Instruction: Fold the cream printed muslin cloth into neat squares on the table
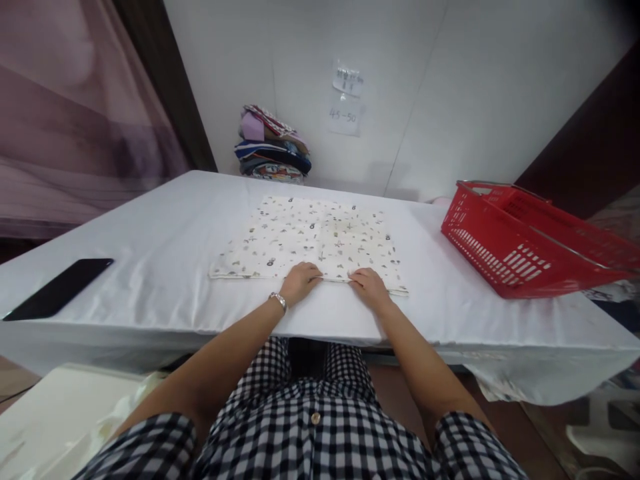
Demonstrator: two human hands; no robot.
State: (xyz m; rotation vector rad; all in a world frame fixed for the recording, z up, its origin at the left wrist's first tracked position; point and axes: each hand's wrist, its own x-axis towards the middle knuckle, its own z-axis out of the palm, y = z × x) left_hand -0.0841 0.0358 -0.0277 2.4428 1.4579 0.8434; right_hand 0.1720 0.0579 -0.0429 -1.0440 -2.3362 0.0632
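Observation:
A cream cloth (320, 233) with small scattered prints lies flat and folded on the white-covered table in front of me. My left hand (301, 281) pinches its near edge close to the middle, fingers curled over the fold. A short way to the right, my right hand (369, 285) grips the same near edge between thumb and fingers. A silvery bracelet (278, 302) circles my left wrist. The cloth's far side rests flat on the table, with a faint crease down its middle.
A red plastic basket (500, 247) stands at the table's right end. Several folded fabrics are stacked (274, 148) by the back wall. A black tablet-like slab (59, 288) lies at the left front edge. Paper signs (345, 100) hang on the wall. White cloth covers the table (165, 247).

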